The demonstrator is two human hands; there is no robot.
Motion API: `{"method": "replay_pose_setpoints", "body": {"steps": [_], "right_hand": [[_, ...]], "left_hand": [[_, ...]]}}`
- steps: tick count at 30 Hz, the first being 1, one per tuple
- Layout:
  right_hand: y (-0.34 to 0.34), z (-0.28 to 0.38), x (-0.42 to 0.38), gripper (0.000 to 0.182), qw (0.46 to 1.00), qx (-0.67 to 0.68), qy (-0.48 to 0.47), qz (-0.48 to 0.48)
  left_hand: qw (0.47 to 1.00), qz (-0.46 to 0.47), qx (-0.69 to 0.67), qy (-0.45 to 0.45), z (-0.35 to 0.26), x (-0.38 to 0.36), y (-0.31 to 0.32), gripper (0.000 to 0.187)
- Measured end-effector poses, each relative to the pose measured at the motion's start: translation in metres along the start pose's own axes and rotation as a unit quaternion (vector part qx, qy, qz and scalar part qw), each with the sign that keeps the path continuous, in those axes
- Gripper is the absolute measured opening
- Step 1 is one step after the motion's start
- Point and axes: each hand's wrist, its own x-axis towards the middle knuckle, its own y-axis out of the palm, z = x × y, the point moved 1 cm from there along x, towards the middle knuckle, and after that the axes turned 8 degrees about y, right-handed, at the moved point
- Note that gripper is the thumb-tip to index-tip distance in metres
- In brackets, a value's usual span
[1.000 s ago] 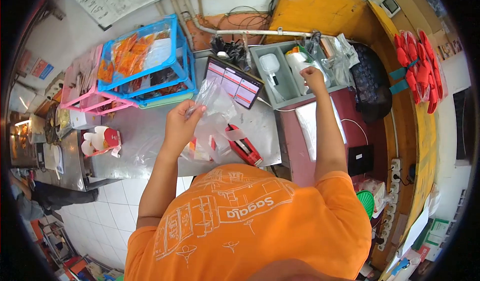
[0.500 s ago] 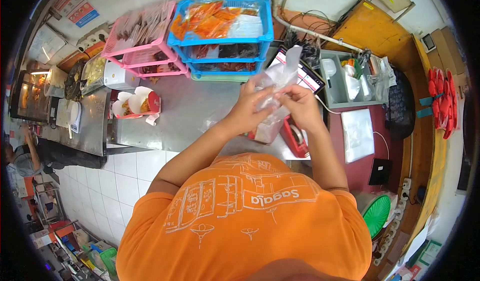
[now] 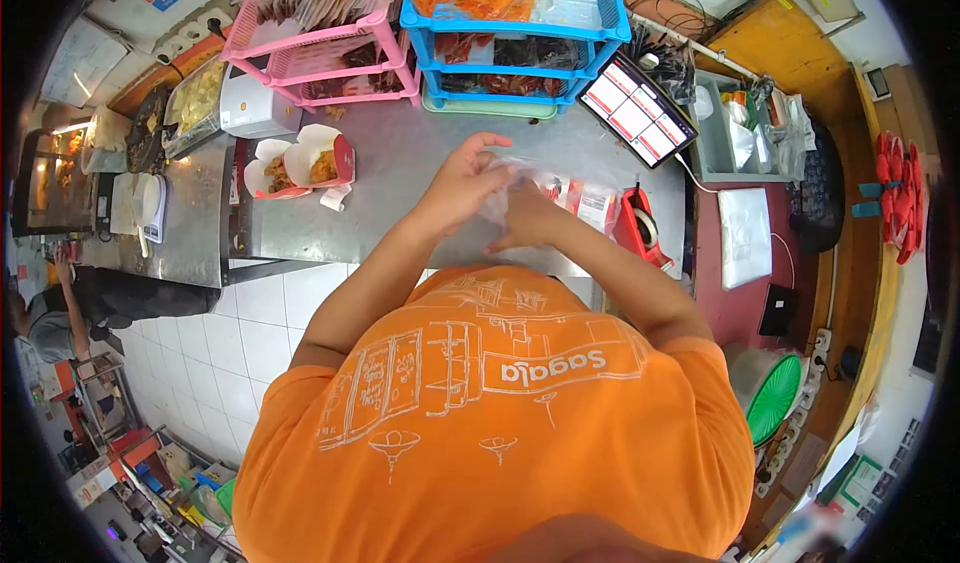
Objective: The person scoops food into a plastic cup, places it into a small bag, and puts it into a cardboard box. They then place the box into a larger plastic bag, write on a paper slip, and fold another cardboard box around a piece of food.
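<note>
A clear plastic bag [image 3: 575, 170] stretches sideways over the counter, its mouth toward the left. My left hand [image 3: 462, 188] grips the bag's edge at that end, with one finger raised. My right hand [image 3: 535, 218] is at the mouth too, its fingers partly hidden by the film and apparently pinching it; its thumb points down and left. Behind the bag lies a red-and-white printed packet [image 3: 592, 206], partly covered. A red tape dispenser [image 3: 640, 228] stands just right of it. To the left, two open takeaway boxes [image 3: 322, 159] with fried food stand together.
Blue stacked baskets [image 3: 515, 38] and pink stacked baskets [image 3: 318, 63] hold packets along the back. A tablet [image 3: 638, 110] leans beside a grey tray [image 3: 740, 168]. A stack of clear bags [image 3: 745, 238] lies at right. Another person [image 3: 60, 308] is at far left.
Both hands have come down and left, nearer my body. The bag has swung from upright to sideways, uncovering the tablet. My view has shifted, so the counter appears further left.
</note>
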Motion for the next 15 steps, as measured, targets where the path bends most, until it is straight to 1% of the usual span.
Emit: {"method": "replay_pose_setpoints", "body": {"steps": [1,2,3,4,5,6,7,8,9,10,11,12,14,15], "right_hand": [[0.0,0.006,0.009,0.076,0.997,-0.069,0.003,-0.047],[-0.001,0.008,0.015,0.076,0.996,-0.069,0.008,-0.049],[-0.009,0.014,0.017,0.078,0.986,-0.143,0.026,0.079],[-0.013,0.018,0.017,0.081,0.954,-0.211,0.043,0.207],[-0.012,0.009,0.003,0.081,0.955,-0.205,0.046,0.21],[-0.01,-0.009,-0.025,0.079,0.981,-0.181,-0.058,0.047],[-0.01,-0.022,-0.049,0.078,0.969,-0.148,-0.159,-0.116],[-0.041,-0.019,-0.067,0.068,0.981,-0.183,-0.033,0.048],[-0.068,-0.006,-0.083,0.042,0.914,-0.372,0.07,0.146],[-0.042,-0.049,-0.094,0.019,0.912,-0.397,0.102,0.022],[-0.071,-0.033,-0.115,0.013,0.909,-0.408,-0.025,-0.079],[-0.085,-0.023,-0.122,0.011,0.91,-0.389,-0.09,-0.116],[-0.116,0.018,-0.132,0.016,0.942,-0.282,-0.147,-0.11],[-0.122,0.025,-0.128,0.016,0.943,-0.278,-0.148,-0.109]], "left_hand": [[0.999,0.04,-0.013,0.025,-0.008,0.0,0.002,0.04],[0.999,0.046,-0.013,0.025,-0.015,-0.005,-0.001,0.04],[0.999,0.05,-0.012,0.012,-0.022,-0.015,-0.007,0.041],[0.998,0.054,-0.011,-0.004,-0.028,-0.023,-0.014,0.043],[0.998,0.058,-0.012,-0.01,-0.031,-0.03,-0.022,0.043],[0.997,0.071,0.014,0.025,-0.034,-0.039,-0.031,0.041],[0.994,0.081,0.039,0.059,-0.036,-0.048,-0.038,0.039],[0.995,0.079,0.036,0.05,-0.044,-0.055,-0.043,0.039],[0.964,0.08,0.225,0.12,-0.056,-0.063,-0.047,0.037],[0.893,0.08,0.404,0.182,-0.067,-0.07,-0.048,0.034],[0.855,0.062,0.461,0.23,-0.073,-0.071,-0.047,0.028],[0.857,0.063,0.461,0.22,-0.076,-0.072,-0.048,0.028],[0.753,0.132,0.555,0.327,-0.083,-0.07,-0.049,0.024],[0.737,0.146,0.55,0.363,-0.085,-0.067,-0.046,0.023]]}}
